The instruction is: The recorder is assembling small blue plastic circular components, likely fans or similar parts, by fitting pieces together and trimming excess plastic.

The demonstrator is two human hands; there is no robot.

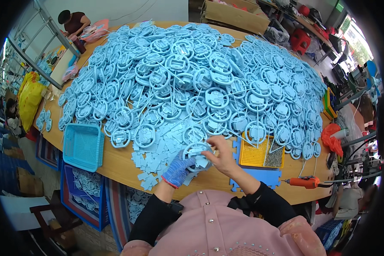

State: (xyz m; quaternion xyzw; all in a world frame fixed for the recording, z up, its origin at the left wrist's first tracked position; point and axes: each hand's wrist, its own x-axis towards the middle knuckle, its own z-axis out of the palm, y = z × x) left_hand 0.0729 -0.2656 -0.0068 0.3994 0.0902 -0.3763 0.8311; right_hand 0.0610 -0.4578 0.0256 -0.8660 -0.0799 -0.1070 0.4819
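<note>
In front of my chest, a light-blue round plastic part (193, 149) with a ring-shaped rim is held between my two hands. My left hand (176, 171), in a blue knitted glove, is closed round its left and lower side. My bare right hand (222, 158) has its thumb and fingers on the right side of the part; a small flat piece near the thumb is hard to make out. Under and beside my left hand lie many loose flat light-blue plates (151, 158). Just beyond, a large heap of similar round parts (175, 64) covers the table.
A blue basket (83, 164) sits at the left table edge. Right of my hands are a yellow tray (248, 154) with small screw-like bits, a blue foam mat (264, 175) and an orange electric screwdriver (302, 182). Another person (74, 24) sits at the far left.
</note>
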